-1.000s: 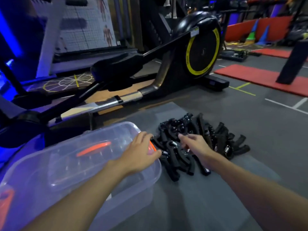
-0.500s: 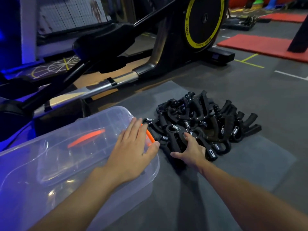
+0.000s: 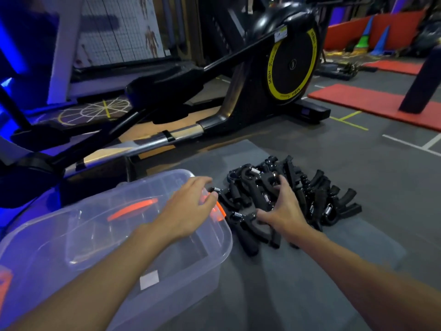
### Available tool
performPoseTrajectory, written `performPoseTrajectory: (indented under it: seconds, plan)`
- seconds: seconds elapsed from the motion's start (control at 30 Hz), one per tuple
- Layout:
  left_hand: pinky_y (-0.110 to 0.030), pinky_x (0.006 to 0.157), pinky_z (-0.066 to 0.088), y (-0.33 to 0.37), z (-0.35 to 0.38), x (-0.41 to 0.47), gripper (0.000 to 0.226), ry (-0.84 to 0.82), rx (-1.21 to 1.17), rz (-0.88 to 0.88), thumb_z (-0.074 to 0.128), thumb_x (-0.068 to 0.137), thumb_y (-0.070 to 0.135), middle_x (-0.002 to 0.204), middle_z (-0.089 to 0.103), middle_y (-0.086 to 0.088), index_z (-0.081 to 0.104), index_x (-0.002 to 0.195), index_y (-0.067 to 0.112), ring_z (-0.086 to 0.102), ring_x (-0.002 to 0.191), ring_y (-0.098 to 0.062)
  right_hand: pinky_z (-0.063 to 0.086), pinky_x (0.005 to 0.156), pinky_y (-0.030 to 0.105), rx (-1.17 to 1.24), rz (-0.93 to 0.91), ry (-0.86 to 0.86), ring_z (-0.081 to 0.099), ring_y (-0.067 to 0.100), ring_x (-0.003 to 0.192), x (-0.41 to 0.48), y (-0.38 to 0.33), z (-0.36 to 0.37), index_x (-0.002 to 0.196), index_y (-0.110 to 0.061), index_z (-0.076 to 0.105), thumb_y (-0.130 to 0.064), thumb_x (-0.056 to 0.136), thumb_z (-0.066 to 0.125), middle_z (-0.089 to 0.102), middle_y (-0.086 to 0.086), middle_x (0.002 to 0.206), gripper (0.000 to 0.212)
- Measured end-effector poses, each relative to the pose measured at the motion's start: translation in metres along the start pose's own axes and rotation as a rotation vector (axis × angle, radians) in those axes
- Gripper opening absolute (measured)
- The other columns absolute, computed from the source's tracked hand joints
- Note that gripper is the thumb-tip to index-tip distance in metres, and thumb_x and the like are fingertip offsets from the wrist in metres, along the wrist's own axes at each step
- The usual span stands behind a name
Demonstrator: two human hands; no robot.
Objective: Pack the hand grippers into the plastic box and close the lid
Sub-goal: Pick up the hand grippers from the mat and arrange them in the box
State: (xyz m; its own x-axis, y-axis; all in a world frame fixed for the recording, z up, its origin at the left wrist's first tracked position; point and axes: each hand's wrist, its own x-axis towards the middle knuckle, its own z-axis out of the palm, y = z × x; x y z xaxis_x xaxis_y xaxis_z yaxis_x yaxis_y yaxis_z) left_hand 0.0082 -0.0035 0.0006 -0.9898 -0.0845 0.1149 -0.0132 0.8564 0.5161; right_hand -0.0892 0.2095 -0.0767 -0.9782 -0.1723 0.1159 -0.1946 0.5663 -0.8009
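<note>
Box [image 3: 179,283]: it sits at the lower left of the frame on the mat, with nothing visible inside through the clear wall.
Lid [image 3: 95,218]: it covers the box, so nothing can go in yet. Take it off first and lay it flat at the box's left.
Left hand [image 3: 188,211]: it rests on the lid's right end with the fingers loosely bent and the tips over the latch. Keep your palm clear of the lid when you lift it.
Latch [image 3: 220,210]: this orange clip is at the lid's right edge, just beside the heap. Flip it fully up before pulling, and I'd expect a matching clip at the far end.
Grippers [image 3: 317,199]: a tangled black heap sits centre frame, right of the box and touching its corner. The springs and handles interlock, so lift slowly and shake the strays loose.
Right hand [image 3: 284,209]: it lies on the heap with the fingers spread and curved over the top and the thumb low at the near edge. You cannot tell yet whether it has closed. Take a few grippers, not many.
Mat [image 3: 310,271]: this grey pad lies under everything. Slide the box closer to shorten each carry.
</note>
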Motion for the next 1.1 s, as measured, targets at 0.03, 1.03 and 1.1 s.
performPoseTrajectory:
  seconds: [0.03,1.03,1.1]
  plan:
    - [-0.030,0.106,0.031,0.004,-0.007,0.002,0.043,0.036,-0.031,0.011,0.047,0.099,0.037,0.145,0.046,0.003,0.046,0.139,0.020,0.044,0.131,-0.015,0.036,0.111,0.041,-0.022,-0.050,0.008,0.036,0.019,0.133,-0.001,-0.014,-0.010,0.151,-0.018,0.014,-0.029,0.062,0.084,0.038,0.004,0.143,0.114]
    - [-0.023,0.061,0.048,-0.076,-0.117,-0.115,0.008,0.571,-0.090,-0.288,0.074,0.077,0.021,0.076,0.068,0.007,0.069,0.084,0.019,0.059,0.064,-0.006,0.035,0.106,0.024,-0.209,-0.669,-0.613,0.041,0.006,0.126,-0.111,-0.185,0.057,0.152,-0.029,0.002,-0.058,0.084,0.061,0.037,-0.010,0.143,0.094]
    - [-0.029,0.066,0.053,-0.113,-0.119,-0.128,0.007,0.524,-0.140,-0.325,0.075,0.075,0.022,0.076,0.071,0.005,0.070,0.079,0.023,0.063,0.065,-0.013,0.042,0.103,0.030,-0.272,-0.631,-0.745,0.050,0.008,0.116,-0.109,-0.180,0.077,0.151,-0.026,0.016,-0.057,0.087,0.056,0.048,-0.008,0.132,0.082]
